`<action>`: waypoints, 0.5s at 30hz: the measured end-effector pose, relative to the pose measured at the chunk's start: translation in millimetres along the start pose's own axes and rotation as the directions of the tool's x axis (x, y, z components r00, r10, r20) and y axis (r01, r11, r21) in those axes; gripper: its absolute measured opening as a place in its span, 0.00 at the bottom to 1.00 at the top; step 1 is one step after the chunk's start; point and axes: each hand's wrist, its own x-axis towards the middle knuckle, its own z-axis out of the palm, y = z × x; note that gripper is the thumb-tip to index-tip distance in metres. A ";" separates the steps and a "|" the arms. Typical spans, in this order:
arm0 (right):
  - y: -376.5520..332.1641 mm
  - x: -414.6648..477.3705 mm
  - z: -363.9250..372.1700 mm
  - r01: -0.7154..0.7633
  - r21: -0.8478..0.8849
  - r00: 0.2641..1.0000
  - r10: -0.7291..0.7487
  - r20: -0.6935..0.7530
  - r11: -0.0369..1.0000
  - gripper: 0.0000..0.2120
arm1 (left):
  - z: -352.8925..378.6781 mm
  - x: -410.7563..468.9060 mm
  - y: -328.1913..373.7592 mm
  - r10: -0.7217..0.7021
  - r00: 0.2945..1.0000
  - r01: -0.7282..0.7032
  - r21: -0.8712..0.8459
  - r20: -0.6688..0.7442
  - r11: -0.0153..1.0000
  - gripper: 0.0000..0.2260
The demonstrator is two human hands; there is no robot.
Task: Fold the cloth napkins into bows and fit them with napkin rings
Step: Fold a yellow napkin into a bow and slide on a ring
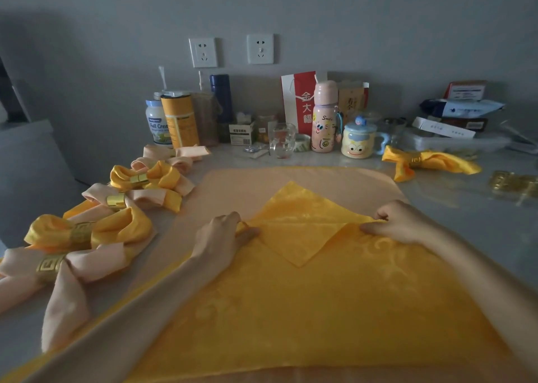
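A yellow patterned napkin [320, 310] lies spread in front of me on a peach napkin [238, 190]. Its far corner is folded back toward me into a triangle flap [297, 242], and a second layer points away. My left hand [221, 234] pinches the fold's left end. My right hand [398, 222] pinches the fold's right end. Several finished bows with gold rings lie at the left, among them a yellow bow [87, 231] and a peach bow [55, 269]. Another yellow bow [428, 161] lies at the far right. Loose gold rings [512, 183] sit at the right edge.
Along the wall stand jars and a yellow canister [180, 120], a blue flask [221, 97], a glass [281, 140], a pink bottle [324, 120], a cartoon mug [359, 141], a red-and-white bag [300, 103] and stacked packets [460, 114].
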 end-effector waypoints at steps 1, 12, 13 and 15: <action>6.6 -2.2 -5.7 -0.003 -0.009 1.000 0.003 -0.021 1.000 0.21 | 1.1 3.0 6.5 0.021 1.000 -0.021 -0.023 0.008 1.000 0.23; 19.4 -13.7 7.1 -0.039 -0.261 0.984 -0.009 -0.179 0.965 0.21 | 35.1 52.5 72.4 0.026 0.999 -0.025 -0.049 0.024 0.999 0.12; 18.7 -15.8 10.1 -0.018 -0.303 0.991 -0.022 -0.130 0.953 0.21 | 37.1 56.4 74.8 -0.001 1.000 0.003 -0.085 0.024 0.996 0.12; 15.3 -21.1 12.2 0.014 -0.402 0.997 -0.041 -0.059 0.916 0.23 | 39.8 61.0 77.6 -0.031 0.999 0.032 -0.140 0.011 0.990 0.11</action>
